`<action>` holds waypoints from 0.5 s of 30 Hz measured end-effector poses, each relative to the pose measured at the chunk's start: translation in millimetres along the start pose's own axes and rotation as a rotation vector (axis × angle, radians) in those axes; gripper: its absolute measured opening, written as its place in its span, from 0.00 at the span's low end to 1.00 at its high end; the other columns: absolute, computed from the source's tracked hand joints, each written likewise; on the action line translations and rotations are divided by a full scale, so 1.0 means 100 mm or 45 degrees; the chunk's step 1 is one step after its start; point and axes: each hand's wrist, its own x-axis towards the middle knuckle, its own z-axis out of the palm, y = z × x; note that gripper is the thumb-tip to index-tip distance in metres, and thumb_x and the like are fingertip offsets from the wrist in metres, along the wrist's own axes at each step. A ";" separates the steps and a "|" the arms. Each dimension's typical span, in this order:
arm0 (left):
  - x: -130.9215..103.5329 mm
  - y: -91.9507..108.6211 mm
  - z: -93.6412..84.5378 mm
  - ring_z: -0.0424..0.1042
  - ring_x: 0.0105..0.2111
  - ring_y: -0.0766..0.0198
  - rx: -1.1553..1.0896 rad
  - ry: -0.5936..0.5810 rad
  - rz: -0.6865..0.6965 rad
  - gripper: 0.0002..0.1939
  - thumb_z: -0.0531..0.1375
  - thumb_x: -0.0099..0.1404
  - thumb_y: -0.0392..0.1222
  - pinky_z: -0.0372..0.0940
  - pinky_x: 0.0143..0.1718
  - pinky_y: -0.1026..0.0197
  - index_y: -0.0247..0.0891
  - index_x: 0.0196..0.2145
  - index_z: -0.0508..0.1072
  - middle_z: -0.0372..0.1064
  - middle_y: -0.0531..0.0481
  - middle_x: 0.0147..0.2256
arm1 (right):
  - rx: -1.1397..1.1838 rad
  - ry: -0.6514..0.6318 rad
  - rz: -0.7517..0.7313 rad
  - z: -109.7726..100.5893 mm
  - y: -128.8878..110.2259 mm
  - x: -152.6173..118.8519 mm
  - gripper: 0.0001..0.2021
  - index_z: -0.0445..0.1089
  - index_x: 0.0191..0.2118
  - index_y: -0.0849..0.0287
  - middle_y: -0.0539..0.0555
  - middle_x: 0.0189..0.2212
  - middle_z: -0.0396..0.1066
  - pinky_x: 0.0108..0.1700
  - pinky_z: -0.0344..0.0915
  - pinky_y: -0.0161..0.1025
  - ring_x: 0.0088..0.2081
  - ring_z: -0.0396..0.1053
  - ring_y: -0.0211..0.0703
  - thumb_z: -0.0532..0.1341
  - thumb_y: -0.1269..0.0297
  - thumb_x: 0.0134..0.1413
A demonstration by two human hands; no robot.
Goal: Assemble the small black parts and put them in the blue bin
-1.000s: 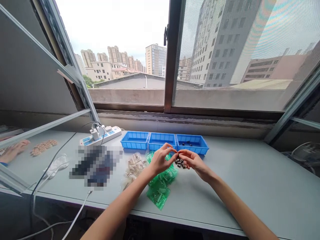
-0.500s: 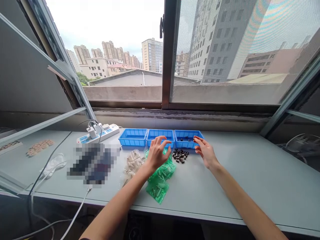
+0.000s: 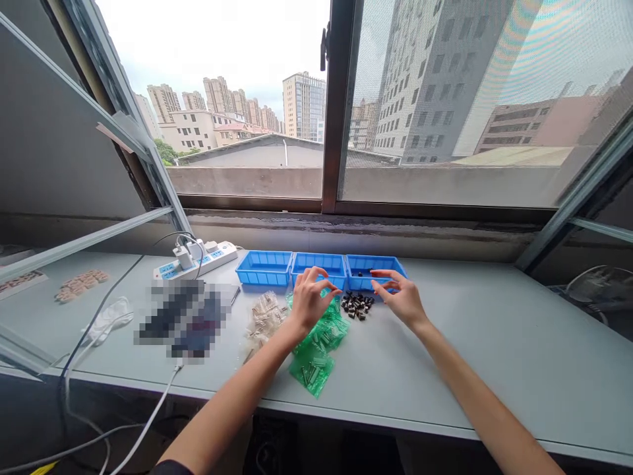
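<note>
Right hand (image 3: 406, 301) at right blue bin (image 3: 360, 284), thumb and finger apart; left hand (image 3: 307, 301) over green bags (image 3: 311, 371), grip unclear; few dark pieces (image 3: 357, 306) binned, most heaped nearer on bench (image 3: 469, 343).

The left hand (image 3: 307, 302) hides part of the green bags (image 3: 321, 343); left of it, pixelated items (image 3: 188, 320); the right hand (image 3: 404, 300) covers part of a bin (image 3: 360, 283).

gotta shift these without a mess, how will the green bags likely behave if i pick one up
The green bags are probably floppy, since their thin-looking film is crinkled. The slim pieces showing through the nearest bag would likely slide together and make it sag when lifted. The shiny film may also feel a bit slippery.
</note>
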 end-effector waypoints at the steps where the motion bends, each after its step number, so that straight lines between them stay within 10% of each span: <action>1: 0.01 0.01 -0.01 0.66 0.37 0.60 -0.060 0.005 -0.045 0.11 0.61 0.59 0.45 0.59 0.39 0.56 0.40 0.22 0.74 0.67 0.48 0.35 | -0.093 -0.048 -0.097 0.00 0.00 -0.01 0.13 0.72 0.34 0.57 0.55 0.34 0.73 0.24 0.66 0.37 0.26 0.70 0.41 0.59 0.54 0.46; 9: 0.15 0.10 -0.17 0.65 0.35 0.61 -1.109 -0.037 -0.632 0.21 0.52 0.59 0.55 0.59 0.34 0.60 0.38 0.19 0.72 0.66 0.47 0.31 | -0.514 -0.444 -0.348 0.00 0.00 -0.10 0.12 0.74 0.35 0.52 0.54 0.40 0.71 0.38 0.68 0.40 0.41 0.70 0.48 0.64 0.55 0.42; 15: 0.22 0.12 -0.28 0.66 0.28 0.64 -1.965 -0.344 -1.098 0.19 0.52 0.56 0.53 0.59 0.30 0.63 0.34 0.21 0.71 0.67 0.47 0.29 | -0.409 -0.653 -0.296 -0.02 0.05 -0.10 0.24 0.71 0.45 0.55 0.57 0.46 0.67 0.48 0.65 0.44 0.47 0.67 0.51 0.67 0.54 0.37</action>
